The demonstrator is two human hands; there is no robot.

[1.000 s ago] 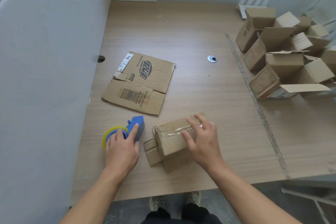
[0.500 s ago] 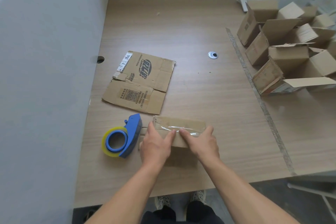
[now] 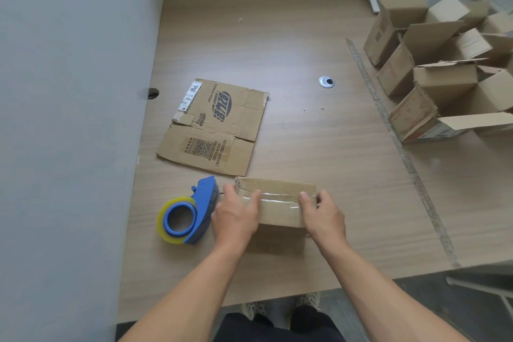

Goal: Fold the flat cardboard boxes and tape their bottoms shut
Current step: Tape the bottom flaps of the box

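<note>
Pressing down on the box (image 3: 280, 214), the left hand (image 3: 236, 216) lies flat and relaxed, its straight fingers (image 3: 254, 197) resting across the left end of a clear tape strip (image 3: 280, 199) that runs along the box's upturned face. The right hand (image 3: 324, 215) grasps the opposite end of the box, thumb on top touching the tape and the other fingers curled down over the end wall. The box sits on the table (image 3: 305, 36) directly between the two hands, with its long side running from one hand to the other. Just outside the left hand, almost touching its wrist side, stands a blue dispenser (image 3: 200, 211) with a yellowish roll. Beyond the left hand's fingertips, just past the box, a flat carton (image 3: 219, 130) with dark print lies unfolded. Well beyond and outward of the right hand, a pile (image 3: 444, 72) of folded boxes with open flaps crowds the table's far corner. A grey partition (image 3: 69, 119) rises outside the left hand.
</note>
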